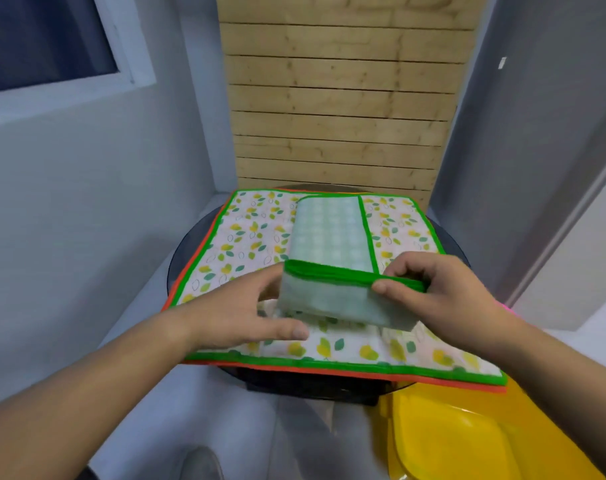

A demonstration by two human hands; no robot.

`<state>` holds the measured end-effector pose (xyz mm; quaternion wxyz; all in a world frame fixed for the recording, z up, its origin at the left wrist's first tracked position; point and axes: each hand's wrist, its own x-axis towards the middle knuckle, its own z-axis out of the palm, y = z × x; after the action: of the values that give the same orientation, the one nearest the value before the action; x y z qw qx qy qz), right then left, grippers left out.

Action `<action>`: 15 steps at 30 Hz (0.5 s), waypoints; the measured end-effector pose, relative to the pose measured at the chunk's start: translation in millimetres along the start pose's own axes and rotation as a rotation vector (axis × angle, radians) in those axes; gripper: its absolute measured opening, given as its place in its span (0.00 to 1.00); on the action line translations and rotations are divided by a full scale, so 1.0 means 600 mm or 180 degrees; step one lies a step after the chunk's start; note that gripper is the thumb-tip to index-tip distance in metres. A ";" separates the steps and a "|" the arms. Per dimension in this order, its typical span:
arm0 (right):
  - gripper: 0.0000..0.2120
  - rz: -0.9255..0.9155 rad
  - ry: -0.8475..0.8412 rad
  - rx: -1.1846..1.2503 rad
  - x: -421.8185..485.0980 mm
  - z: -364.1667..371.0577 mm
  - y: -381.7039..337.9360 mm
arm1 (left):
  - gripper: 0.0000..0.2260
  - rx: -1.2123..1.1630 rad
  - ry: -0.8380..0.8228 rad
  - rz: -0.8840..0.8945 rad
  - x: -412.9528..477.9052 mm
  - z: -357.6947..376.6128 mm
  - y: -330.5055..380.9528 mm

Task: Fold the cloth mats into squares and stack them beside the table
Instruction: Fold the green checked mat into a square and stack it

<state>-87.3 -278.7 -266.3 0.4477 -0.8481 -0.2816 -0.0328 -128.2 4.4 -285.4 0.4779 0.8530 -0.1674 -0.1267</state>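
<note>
The folded mat (329, 237) sits between your grips: right grip (447, 289) pinches its green hem, left grip (239, 313) clasps the opposite fold. Judged light, limp; hold stacked hems or layers slip.

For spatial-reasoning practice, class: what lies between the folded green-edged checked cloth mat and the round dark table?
Head view: a flat green-bordered leaf-print mat over an orange-bordered mat, between the folded checked mat and table.

Bare hands (232, 317) and forearms (87, 379), pink sliver at right wrist (504, 305).
</note>
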 end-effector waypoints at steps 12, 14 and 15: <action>0.32 0.1258 0.0148 0.2393 0.106 0.011 0.065 | 0.12 -0.0878 0.0788 -0.0433 0.114 -0.005 -0.049; 0.28 0.1536 0.0057 0.2034 0.098 0.022 0.085 | 0.10 -0.0807 0.0931 -0.0582 0.125 -0.004 -0.056; 0.26 0.1682 0.0088 0.1746 0.094 0.028 0.095 | 0.09 -0.0783 0.0938 -0.0680 0.131 -0.003 -0.060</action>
<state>-14.5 -265.4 -301.1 0.6548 -0.7395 -0.0454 0.1491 -49.9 -8.9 -319.7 0.5816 0.8104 0.0123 -0.0701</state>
